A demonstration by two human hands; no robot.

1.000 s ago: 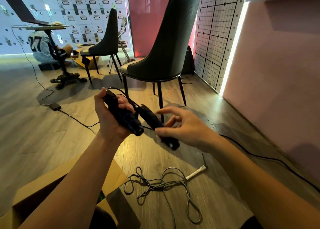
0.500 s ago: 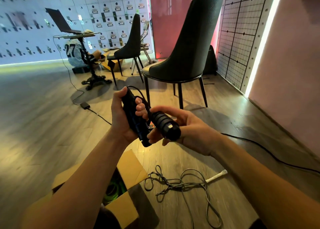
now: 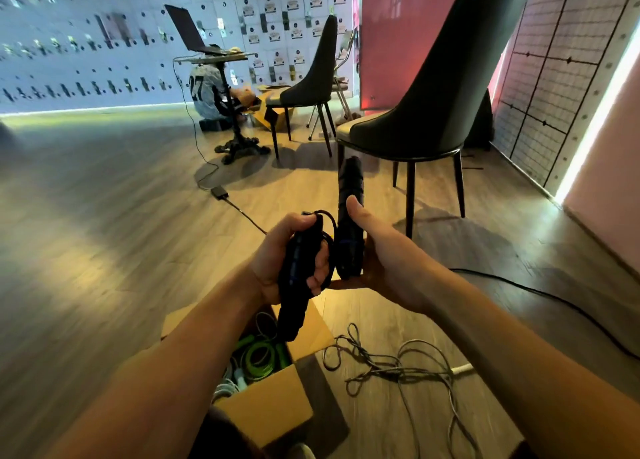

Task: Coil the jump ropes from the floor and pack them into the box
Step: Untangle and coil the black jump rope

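My left hand (image 3: 277, 257) grips one black jump-rope handle (image 3: 293, 306) together with a coil of its thin black cord (image 3: 329, 230). My right hand (image 3: 384, 254) holds the second black handle (image 3: 350, 195) upright beside the first, thumb along its side. Both are above the open cardboard box (image 3: 273, 403) on the floor. Inside the box lie a coiled green rope (image 3: 258, 356) and a white one (image 3: 227, 386). A grey jump rope (image 3: 398, 368) with a white handle (image 3: 462, 368) lies tangled on the floor right of the box.
A dark chair (image 3: 426, 112) stands just beyond my hands, a second chair (image 3: 311, 84) farther back. A laptop stand (image 3: 232, 112) with a trailing cable and power brick (image 3: 220, 192) is left of them, a person crouching behind it. A black cable (image 3: 554, 299) runs along the right floor.
The view swung so the box now shows fully. My right hand turned the second handle from pointing at me to upright, alongside the one in my left hand.
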